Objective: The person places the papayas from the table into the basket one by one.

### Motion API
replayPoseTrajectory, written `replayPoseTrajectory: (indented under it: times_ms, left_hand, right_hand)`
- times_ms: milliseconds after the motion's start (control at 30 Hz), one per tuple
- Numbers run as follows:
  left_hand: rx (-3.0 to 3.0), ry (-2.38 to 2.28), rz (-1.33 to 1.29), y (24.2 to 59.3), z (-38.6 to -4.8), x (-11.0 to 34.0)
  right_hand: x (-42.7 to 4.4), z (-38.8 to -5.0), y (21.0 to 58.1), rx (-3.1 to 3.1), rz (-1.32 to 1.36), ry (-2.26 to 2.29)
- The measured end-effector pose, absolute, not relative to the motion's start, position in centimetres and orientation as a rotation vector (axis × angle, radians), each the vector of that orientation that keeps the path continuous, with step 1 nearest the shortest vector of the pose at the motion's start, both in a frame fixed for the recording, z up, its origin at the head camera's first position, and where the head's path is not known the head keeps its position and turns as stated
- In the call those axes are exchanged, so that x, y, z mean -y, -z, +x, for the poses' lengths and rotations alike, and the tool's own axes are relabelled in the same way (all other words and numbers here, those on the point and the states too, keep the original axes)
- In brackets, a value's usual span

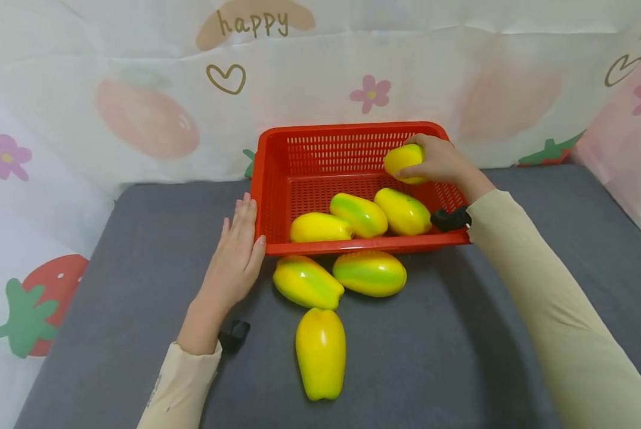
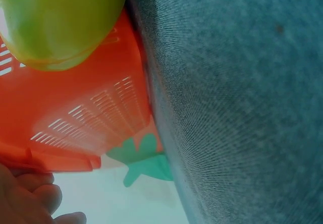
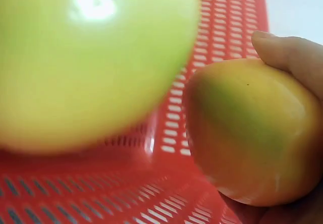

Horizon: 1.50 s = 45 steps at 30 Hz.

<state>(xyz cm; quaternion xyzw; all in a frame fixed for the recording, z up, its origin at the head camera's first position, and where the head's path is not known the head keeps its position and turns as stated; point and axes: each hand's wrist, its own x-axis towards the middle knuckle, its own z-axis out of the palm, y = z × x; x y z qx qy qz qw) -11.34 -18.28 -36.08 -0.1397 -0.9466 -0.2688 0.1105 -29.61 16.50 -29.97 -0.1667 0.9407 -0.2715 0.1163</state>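
In the head view a red basket (image 1: 365,245) stands on the grey surface. The right hand (image 1: 440,159) grips a yellow mango-like fruit (image 1: 404,162) inside the basket, near its back right corner; in the right wrist view fingers curl round this fruit (image 3: 252,133). Several fruits lie along the basket's front side, among them a yellow-green one (image 1: 402,211). Against the basket's left side rests the left hand (image 1: 233,262), its fingers straight. The left wrist view has that hand's fingertips (image 2: 45,196) at the basket rim (image 2: 55,162).
Two yellow-green fruits (image 1: 307,282) (image 1: 370,274) lie just before the basket, and a yellow fruit (image 1: 321,354) lies nearer the front. Behind the basket hangs a printed cloth (image 1: 320,77). The grey surface (image 1: 417,357) extends around these things.
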Motion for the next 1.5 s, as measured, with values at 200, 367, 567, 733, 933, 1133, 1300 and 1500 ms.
replayPoseTrajectory:
  times_ms: [200,367,567,733,933,1133,1300,1500]
  left_hand:
    - [2.79,0.785,-0.402,36.0,-11.3,18.2]
    - [2.784,0.787,-0.406,36.0,-11.3,18.2]
    - [2.773,0.782,-0.412,36.2,-11.4,18.2]
    - [2.763,0.782,-0.414,36.2,-11.3,18.1]
    - [2.767,0.778,-0.405,36.2,-11.4,18.2]
    - [2.777,0.768,-0.401,36.3,-11.4,18.2]
    - [2.779,0.763,-0.4,36.2,-11.4,18.3]
    - [2.789,0.758,-0.401,36.2,-11.4,18.4]
  right_hand:
    - [-15.6,-30.1,30.6,-2.73,-0.531,0.735]
    - [-15.5,-30.3,30.9,-2.678,-0.499,0.729]
    - [-15.7,-30.5,31.1,-2.654,-0.503,0.672]
    - [-15.9,-30.5,31.2,-2.676,-0.529,0.654]
    - [-16.0,-30.2,30.8,-2.678,-0.499,0.671]
    - [-16.2,-29.7,30.5,-2.675,-0.511,0.771]
    - [-16.8,-29.0,30.2,-2.667,-0.528,0.887]
    - [-17.5,-28.3,29.1,-2.626,-0.563,1.046]
